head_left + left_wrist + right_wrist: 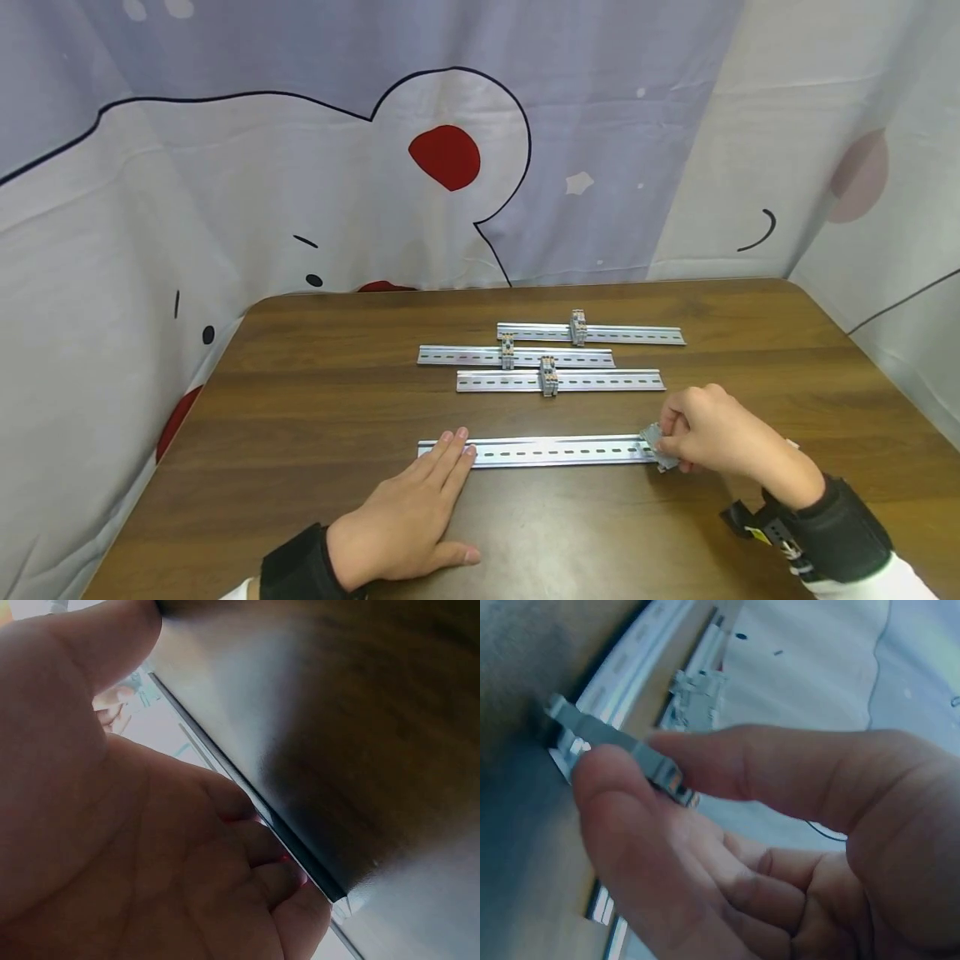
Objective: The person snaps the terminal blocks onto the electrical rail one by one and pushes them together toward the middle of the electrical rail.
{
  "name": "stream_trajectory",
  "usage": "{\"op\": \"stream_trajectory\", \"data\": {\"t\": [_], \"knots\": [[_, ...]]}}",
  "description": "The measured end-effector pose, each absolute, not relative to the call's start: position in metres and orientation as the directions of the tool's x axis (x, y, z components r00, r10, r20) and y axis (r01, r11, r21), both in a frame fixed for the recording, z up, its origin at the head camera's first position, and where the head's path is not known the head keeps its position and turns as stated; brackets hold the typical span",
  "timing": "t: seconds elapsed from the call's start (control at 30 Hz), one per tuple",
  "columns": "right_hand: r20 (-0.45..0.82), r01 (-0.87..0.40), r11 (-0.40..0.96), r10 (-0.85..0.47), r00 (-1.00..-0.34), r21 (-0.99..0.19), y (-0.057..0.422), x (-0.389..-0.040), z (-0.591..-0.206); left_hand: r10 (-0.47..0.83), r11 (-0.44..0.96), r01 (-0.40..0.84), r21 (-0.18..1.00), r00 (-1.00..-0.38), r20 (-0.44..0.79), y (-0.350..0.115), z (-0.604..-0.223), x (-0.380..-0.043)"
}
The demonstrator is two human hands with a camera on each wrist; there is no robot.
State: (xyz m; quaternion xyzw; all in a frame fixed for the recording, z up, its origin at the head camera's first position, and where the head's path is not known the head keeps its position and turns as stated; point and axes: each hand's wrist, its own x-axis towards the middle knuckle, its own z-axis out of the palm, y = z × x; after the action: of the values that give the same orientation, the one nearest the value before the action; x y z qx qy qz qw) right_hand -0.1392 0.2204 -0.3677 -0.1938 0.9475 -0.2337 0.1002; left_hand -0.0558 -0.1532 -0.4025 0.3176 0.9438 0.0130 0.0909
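A slotted metal DIN rail [562,451] lies crosswise on the table nearest me. My left hand [408,517] rests flat across its left end, fingers straight, the fingertips covering part of it. In the left wrist view, the palm [150,847] hides most of the rail. At the rail's right end, my right hand [712,429] pinches a thin grey terminal block [660,448] between thumb and fingers. The right wrist view has the terminal block [604,735] tilted over the rail's end; whether it is latched on, I cannot tell.
Farther back lie a front rail [607,381], a middle rail [450,356] and a rear rail [637,335], each carrying grey terminal blocks near its middle. A printed curtain [300,183] hangs behind the wooden table [315,400]. Something small and white [792,444] peeks out beyond my right wrist.
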Motion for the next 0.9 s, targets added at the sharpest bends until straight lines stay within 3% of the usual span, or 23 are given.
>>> {"op": "stream_trajectory", "data": {"t": [0.53,0.9], "knots": [[-0.030,-0.295,0.827,-0.351,-0.936,-0.480,0.208,-0.140,-0.381,0.593,0.803,0.590,0.085,-0.779,-0.203,-0.152,-0.401,-0.058],[-0.056,-0.272,0.838,-0.337,-0.940,-0.474,0.205,-0.143,-0.385,0.613,0.789,0.603,0.116,-0.766,-0.191,-0.154,-0.400,-0.059]]}}
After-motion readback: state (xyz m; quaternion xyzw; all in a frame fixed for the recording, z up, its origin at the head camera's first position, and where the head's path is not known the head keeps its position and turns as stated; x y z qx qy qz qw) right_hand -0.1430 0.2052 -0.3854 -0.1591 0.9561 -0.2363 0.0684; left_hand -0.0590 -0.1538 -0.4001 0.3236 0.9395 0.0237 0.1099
